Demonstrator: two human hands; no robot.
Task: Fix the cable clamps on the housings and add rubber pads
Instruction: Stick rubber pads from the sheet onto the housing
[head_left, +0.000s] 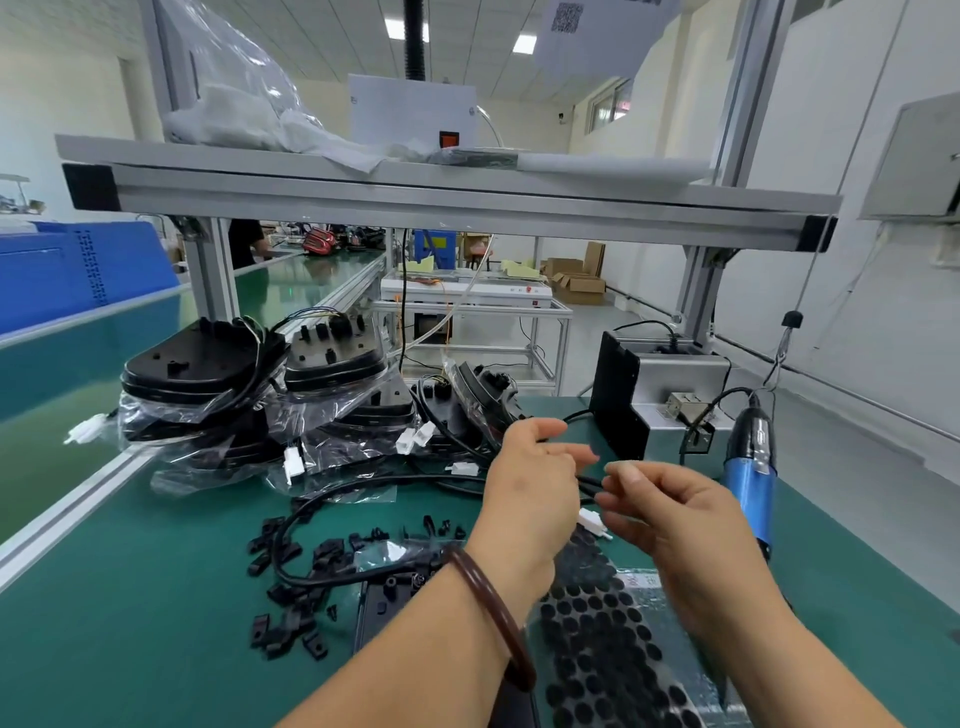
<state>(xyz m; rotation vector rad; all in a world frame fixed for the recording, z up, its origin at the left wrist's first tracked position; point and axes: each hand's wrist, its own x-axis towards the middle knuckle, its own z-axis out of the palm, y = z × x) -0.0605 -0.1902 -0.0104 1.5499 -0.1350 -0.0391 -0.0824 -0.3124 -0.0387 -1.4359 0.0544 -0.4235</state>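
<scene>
My left hand (535, 478) and my right hand (670, 514) are raised over the green mat, both pinching a black cable (589, 484) that runs between them. A white connector (592, 521) hangs just under my fingers. The cable loops left across the mat (332, 579). Loose black cable clamps (291, 623) lie scattered at the lower left. A sheet of round black rubber pads (602, 639) lies beneath my wrists. A flat black housing (384, 608) sits partly under my left forearm.
Black housings in clear bags (208, 395) are stacked at the back left, with white plugs dangling. A blue electric screwdriver (750, 467) hangs at the right, beside a grey metal box (670, 374). An aluminium shelf frame (415, 192) spans overhead.
</scene>
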